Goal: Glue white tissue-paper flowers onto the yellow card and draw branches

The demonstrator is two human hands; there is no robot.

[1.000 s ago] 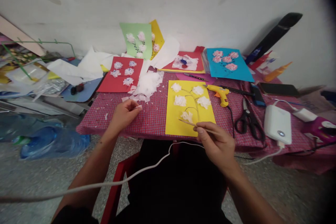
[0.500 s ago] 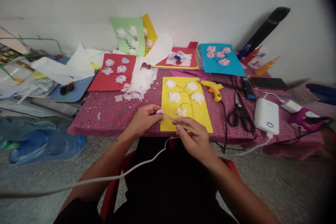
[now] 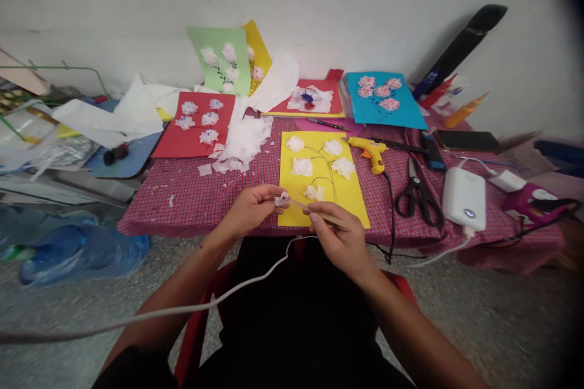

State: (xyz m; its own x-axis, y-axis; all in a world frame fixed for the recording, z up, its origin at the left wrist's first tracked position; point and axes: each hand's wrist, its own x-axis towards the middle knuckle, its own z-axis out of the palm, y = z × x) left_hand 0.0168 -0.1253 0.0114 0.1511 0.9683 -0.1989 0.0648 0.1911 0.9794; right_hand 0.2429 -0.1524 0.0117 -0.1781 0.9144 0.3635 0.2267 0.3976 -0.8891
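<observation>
Between its fingertips my left hand [image 3: 252, 209] pinches a small piece of white tissue paper [image 3: 281, 199]. My right hand [image 3: 336, 237] grips a thin wooden stick [image 3: 329, 217], whose far end meets the tissue. Both hands hover over the lower edge of a yellow sheet [image 3: 292, 192]. Drawn stems and several white crumpled-paper flowers [image 3: 302, 166] are on that sheet. A heap of white tissue pieces [image 3: 246, 141] lies beyond my left hand. To the right of the sheet rests a yellow glue gun [image 3: 371, 153].
Black scissors [image 3: 418, 197] and a white power bank [image 3: 464, 199] lie on the right of the checked cloth [image 3: 182, 194]. Flower cards on red [image 3: 173, 140], green and blue paper [image 3: 404, 114] line the back. A white cable [image 3: 191, 309] crosses in front of my body.
The tissue piece now sits folded up around the stick's tip, where before it lay flatter at my left fingertips. My hands have barely shifted.
</observation>
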